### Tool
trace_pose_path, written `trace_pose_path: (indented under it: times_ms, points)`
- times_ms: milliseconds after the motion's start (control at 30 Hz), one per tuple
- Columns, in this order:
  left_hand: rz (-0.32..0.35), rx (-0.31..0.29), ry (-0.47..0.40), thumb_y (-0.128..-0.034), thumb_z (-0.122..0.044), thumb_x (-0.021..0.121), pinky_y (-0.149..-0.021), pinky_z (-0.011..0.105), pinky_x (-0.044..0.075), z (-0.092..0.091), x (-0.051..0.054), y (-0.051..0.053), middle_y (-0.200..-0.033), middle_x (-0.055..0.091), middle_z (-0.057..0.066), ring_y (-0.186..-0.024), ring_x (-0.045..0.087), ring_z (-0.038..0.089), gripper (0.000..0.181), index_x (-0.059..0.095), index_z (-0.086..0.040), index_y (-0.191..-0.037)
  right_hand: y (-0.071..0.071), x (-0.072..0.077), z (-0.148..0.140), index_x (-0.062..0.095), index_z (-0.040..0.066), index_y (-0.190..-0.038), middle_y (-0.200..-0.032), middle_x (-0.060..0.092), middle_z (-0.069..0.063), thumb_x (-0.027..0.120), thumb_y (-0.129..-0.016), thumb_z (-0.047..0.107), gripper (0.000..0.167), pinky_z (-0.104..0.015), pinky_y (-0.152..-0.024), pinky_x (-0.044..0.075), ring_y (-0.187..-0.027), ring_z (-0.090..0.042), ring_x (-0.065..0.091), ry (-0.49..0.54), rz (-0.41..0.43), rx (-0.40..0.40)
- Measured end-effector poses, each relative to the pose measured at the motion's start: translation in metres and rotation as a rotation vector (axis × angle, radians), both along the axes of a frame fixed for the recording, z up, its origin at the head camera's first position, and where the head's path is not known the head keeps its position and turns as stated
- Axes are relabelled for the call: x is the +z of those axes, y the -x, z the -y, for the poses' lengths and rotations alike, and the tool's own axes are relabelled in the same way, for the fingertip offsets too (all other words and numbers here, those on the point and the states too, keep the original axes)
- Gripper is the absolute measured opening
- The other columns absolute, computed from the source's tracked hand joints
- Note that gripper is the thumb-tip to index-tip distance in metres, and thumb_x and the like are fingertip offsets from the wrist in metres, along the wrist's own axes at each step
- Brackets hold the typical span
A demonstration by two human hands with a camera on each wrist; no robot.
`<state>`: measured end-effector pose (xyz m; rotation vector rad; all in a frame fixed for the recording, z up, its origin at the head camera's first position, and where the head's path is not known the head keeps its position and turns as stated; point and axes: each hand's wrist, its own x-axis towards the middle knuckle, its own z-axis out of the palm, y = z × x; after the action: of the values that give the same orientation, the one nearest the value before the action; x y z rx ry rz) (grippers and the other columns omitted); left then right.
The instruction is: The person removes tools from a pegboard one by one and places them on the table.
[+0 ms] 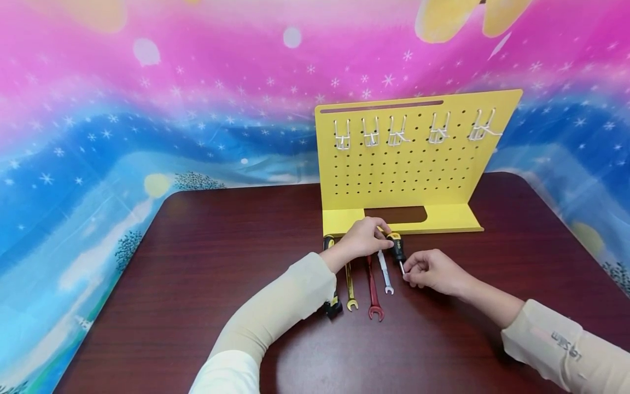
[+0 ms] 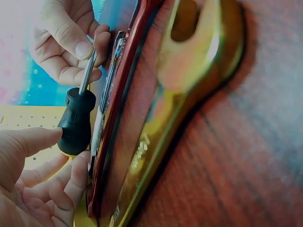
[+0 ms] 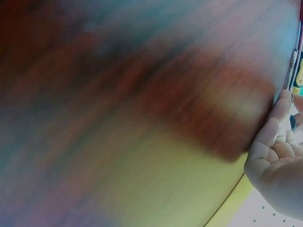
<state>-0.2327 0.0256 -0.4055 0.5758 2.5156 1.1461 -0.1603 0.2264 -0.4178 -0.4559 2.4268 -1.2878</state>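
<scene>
A short screwdriver (image 1: 397,249) with a black-and-yellow handle is held between both hands above the table. My left hand (image 1: 366,235) pinches the handle's butt end, with the thumb against its side in the left wrist view. At the other end, my right hand (image 1: 433,271) pinches the metal shaft (image 2: 88,71) near its tip between thumb and finger. Left of the screwdriver lie a silver wrench (image 1: 385,273), a red wrench (image 1: 372,290) and a gold wrench (image 1: 350,287). A black-and-yellow tool (image 1: 333,307) lies furthest left, its middle hidden by my left forearm.
Behind the hands stands a yellow pegboard (image 1: 398,169) with several white wire hooks (image 1: 371,133) along its upper part. Its base shelf (image 1: 450,218) has a cut-out slot and reaches close to the tools. A patterned cloth (image 1: 236,109) hangs behind the dark wooden table (image 1: 221,246).
</scene>
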Motion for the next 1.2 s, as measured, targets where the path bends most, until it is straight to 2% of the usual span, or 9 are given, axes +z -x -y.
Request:
trace_pose_path:
  times_ms: [267, 900, 1067, 1200]
  points:
    - [0.001, 0.009, 0.016, -0.0919, -0.022, 0.072, -0.064, 0.018, 0.049, -0.001, 0.000, -0.001, -0.095, 0.072, 0.003, -0.075, 0.062, 0.007, 0.020, 0.068, -0.011, -0.108, -0.001, 0.002, 0.000, 0.066, -0.006, -0.095, -0.070, 0.065, -0.004, 0.068, -0.086, 0.004, 0.014, -0.024, -0.056, 0.049, -0.060, -0.007, 0.056, -0.026, 0.018, -0.004]
    - [0.003, 0.008, -0.025, -0.0930, -0.022, 0.071, -0.067, 0.019, 0.050, 0.008, -0.002, 0.000, -0.097, 0.072, 0.003, -0.081, 0.064, 0.007, 0.018, 0.069, -0.012, -0.107, 0.000, 0.001, -0.001, 0.065, -0.008, -0.098, -0.069, 0.064, -0.006, 0.066, -0.085, 0.001, 0.015, -0.024, -0.058, 0.049, -0.061, -0.008, 0.057, -0.006, 0.041, 0.005]
    - [-0.011, -0.003, -0.029, -0.0930, -0.022, 0.071, -0.071, 0.020, 0.051, 0.016, 0.000, -0.001, -0.099, 0.074, 0.003, -0.084, 0.066, 0.008, 0.020, 0.068, -0.012, -0.110, 0.001, 0.003, -0.006, 0.065, -0.009, -0.101, -0.074, 0.068, -0.009, 0.066, -0.087, 0.003, 0.019, -0.025, -0.059, 0.051, -0.064, -0.008, 0.059, 0.015, 0.057, 0.019]
    - [-0.030, -0.028, -0.017, -0.0940, -0.023, 0.069, -0.075, 0.021, 0.052, 0.026, 0.005, -0.005, -0.104, 0.073, 0.002, -0.089, 0.066, 0.010, 0.023, 0.067, -0.013, -0.114, 0.001, 0.007, -0.023, 0.065, -0.010, -0.109, -0.085, 0.072, -0.013, 0.066, -0.090, 0.006, 0.025, -0.027, -0.064, 0.054, -0.070, -0.011, 0.064, 0.013, 0.074, 0.030]
